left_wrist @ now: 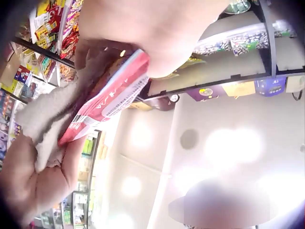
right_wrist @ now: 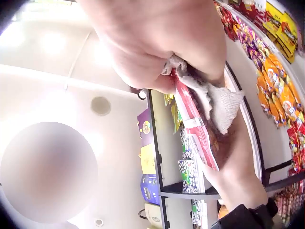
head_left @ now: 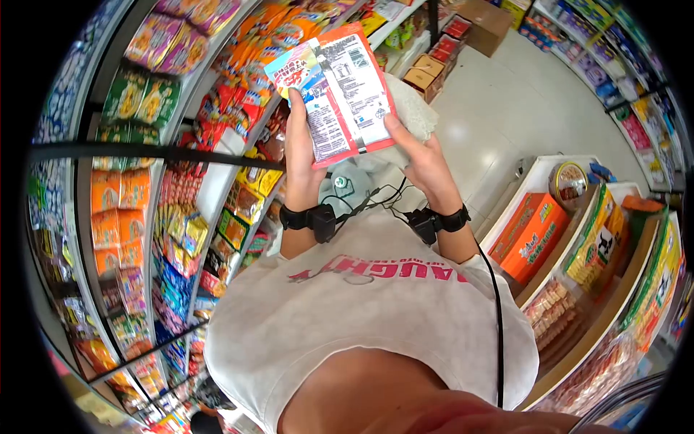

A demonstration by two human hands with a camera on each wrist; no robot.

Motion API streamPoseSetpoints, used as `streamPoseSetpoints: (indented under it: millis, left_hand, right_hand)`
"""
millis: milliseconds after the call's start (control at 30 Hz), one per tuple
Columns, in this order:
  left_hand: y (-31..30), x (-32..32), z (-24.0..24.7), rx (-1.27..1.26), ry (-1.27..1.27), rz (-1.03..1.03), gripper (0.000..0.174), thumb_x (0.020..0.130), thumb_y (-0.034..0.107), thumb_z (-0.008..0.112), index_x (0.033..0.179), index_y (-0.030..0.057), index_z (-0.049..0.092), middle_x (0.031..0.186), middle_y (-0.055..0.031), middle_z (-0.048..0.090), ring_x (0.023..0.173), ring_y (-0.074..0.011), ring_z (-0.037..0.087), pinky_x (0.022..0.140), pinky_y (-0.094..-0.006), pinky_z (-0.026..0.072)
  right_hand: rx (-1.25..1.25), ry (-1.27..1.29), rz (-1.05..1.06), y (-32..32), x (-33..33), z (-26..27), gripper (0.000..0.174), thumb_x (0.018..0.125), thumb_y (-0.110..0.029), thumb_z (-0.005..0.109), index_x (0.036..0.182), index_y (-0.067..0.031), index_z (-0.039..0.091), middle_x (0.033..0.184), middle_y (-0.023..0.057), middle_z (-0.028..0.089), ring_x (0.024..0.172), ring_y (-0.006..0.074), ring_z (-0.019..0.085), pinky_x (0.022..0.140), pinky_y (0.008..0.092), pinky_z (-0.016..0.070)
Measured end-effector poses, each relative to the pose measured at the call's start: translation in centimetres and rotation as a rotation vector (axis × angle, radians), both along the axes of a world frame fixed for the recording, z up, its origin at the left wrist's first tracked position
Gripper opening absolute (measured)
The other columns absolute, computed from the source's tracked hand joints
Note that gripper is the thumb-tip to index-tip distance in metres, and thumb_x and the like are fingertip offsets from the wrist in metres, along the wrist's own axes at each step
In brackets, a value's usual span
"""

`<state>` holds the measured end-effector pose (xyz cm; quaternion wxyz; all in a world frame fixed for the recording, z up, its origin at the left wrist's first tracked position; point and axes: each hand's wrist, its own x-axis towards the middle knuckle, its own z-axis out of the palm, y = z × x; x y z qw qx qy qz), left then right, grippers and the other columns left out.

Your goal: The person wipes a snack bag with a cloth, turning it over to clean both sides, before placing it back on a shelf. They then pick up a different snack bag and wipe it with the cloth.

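Observation:
Both hands hold up a red and white snack packet [head_left: 354, 94], its printed back and barcode turned toward the head camera. The left hand [head_left: 298, 141] grips its left edge, thumb along the front. On the lower right corner presses the thumb of the right hand [head_left: 431, 166], the other fingers behind. A greyish-white cloth [head_left: 416, 108] sticks out behind the packet on the right hand's side. In the left wrist view the cloth [left_wrist: 43, 117] lies bunched between the right hand [left_wrist: 40, 186] and the packet [left_wrist: 112, 95]. The right wrist view shows the packet [right_wrist: 195, 121] edge-on.
Shelves of bagged snacks [head_left: 119, 210] run along the left, close to the left arm. At the right stands a bin with an orange box [head_left: 531, 235] and bagged goods. Cartons [head_left: 426, 76] sit on the floor ahead. Black cables [head_left: 369, 199] hang between the wrists.

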<state>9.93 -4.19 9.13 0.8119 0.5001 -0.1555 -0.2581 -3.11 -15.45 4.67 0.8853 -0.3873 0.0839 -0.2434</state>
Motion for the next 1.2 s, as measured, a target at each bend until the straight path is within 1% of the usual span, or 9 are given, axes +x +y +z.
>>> streamPoseSetpoints:
  millis: [100, 233, 333, 500, 633, 700, 833, 1100, 1200]
  left_hand:
    - [-1.7, 1.2, -0.8, 0.093, -0.185, 0.038, 0.044, 0.106, 0.034, 0.046, 0.132, -0.0009, 0.048, 0.125, -0.0116, 0.061, 0.110, -0.0158, 0.063, 0.095, -0.0311, 0.0509]
    - [-3.0, 1.4, -0.7, 0.082, -0.571, 0.022, 0.046, 0.103, 0.017, 0.053, 0.140, -0.0057, 0.039, 0.130, -0.0214, 0.055, 0.120, -0.0279, 0.058, 0.104, -0.0387, 0.0464]
    - [-3.7, 0.5, 0.0, -0.013, -0.336, -0.228, 0.053, 0.106, 0.035, 0.044, 0.145, -0.0014, 0.036, 0.139, -0.0176, 0.050, 0.129, -0.0272, 0.050, 0.109, -0.0407, 0.0409]
    - [-3.6, 2.3, -1.3, -0.107, -0.064, -0.484, 0.061, 0.107, 0.050, 0.030, 0.148, 0.0046, 0.035, 0.144, -0.0102, 0.047, 0.132, -0.0207, 0.046, 0.110, -0.0364, 0.0375]
    - [-3.1, 3.4, -1.3, -0.067, -0.049, -0.554, 0.069, 0.104, 0.057, 0.029, 0.148, 0.0048, 0.035, 0.143, -0.0093, 0.048, 0.134, -0.0194, 0.044, 0.110, -0.0347, 0.0358]
    - [-3.0, 5.2, -2.3, -0.110, 0.016, -0.609, 0.059, 0.103, 0.049, 0.045, 0.145, 0.0068, 0.045, 0.142, -0.0101, 0.049, 0.126, -0.0192, 0.050, 0.104, -0.0331, 0.0405]
    - [-1.7, 5.6, -2.4, 0.083, -0.875, -0.291, 0.043, 0.084, 0.012, 0.076, 0.126, 0.0076, 0.066, 0.137, -0.0123, 0.053, 0.104, -0.0203, 0.057, 0.091, -0.0342, 0.0441]
    - [-2.4, 4.5, -2.5, 0.068, -1.246, -0.177, 0.044, 0.074, 0.011, 0.083, 0.117, 0.0101, 0.072, 0.134, -0.0078, 0.057, 0.104, -0.0213, 0.057, 0.089, -0.0348, 0.0447]
    - [-3.1, 2.5, -2.1, 0.017, -1.225, -0.244, 0.045, 0.072, 0.009, 0.083, 0.116, 0.0102, 0.073, 0.134, -0.0080, 0.057, 0.104, -0.0211, 0.057, 0.080, -0.0316, 0.0498]
  right_hand:
    - [-0.244, 0.010, -0.268, -1.3, -0.1, -0.5, 0.040, 0.100, -0.017, 0.060, 0.135, 0.0009, 0.053, 0.131, 0.0047, 0.060, 0.120, 0.0126, 0.054, 0.100, 0.0297, 0.0432]
    - [-0.537, 0.265, -0.533, -2.1, -0.3, 0.2, 0.039, 0.100, -0.009, 0.055, 0.137, 0.0025, 0.051, 0.135, 0.0111, 0.059, 0.124, 0.0168, 0.054, 0.103, 0.0301, 0.0409]
    - [-0.913, 0.108, -0.660, -1.0, 1.5, 0.7, 0.045, 0.096, 0.002, 0.052, 0.140, 0.0033, 0.046, 0.141, 0.0197, 0.054, 0.131, 0.0225, 0.051, 0.107, 0.0313, 0.0377]
    - [-1.364, 0.273, -0.595, 2.6, 4.8, 1.4, 0.062, 0.096, -0.025, 0.055, 0.151, -0.0036, 0.035, 0.160, 0.0226, 0.021, 0.147, 0.0443, 0.018, 0.119, 0.0478, 0.0179]
    - [-1.261, 0.472, -0.760, 2.3, 6.9, -0.4, 0.059, 0.102, -0.029, 0.047, 0.154, -0.0070, 0.030, 0.158, 0.0218, 0.027, 0.145, 0.0399, 0.027, 0.117, 0.0457, 0.0247]
    - [-0.661, 0.371, -0.529, 2.2, 7.1, -0.4, 0.058, 0.104, -0.035, 0.043, 0.154, -0.0093, 0.031, 0.157, 0.0179, 0.032, 0.143, 0.0357, 0.034, 0.115, 0.0454, 0.0297]
    - [0.259, 0.025, -0.334, 3.5, 6.5, -1.2, 0.057, 0.104, -0.046, 0.037, 0.151, -0.0131, 0.035, 0.151, 0.0097, 0.042, 0.135, 0.0280, 0.045, 0.111, 0.0467, 0.0372]
    - [0.536, -0.567, -0.197, 4.4, 5.0, -2.7, 0.061, 0.100, -0.053, 0.038, 0.146, -0.0123, 0.042, 0.148, 0.0078, 0.046, 0.134, 0.0284, 0.045, 0.113, 0.0526, 0.0333]
    - [0.411, -0.371, -0.391, 4.6, 3.1, -2.1, 0.062, 0.100, -0.053, 0.038, 0.146, -0.0122, 0.042, 0.149, 0.0079, 0.046, 0.135, 0.0282, 0.045, 0.113, 0.0527, 0.0330]
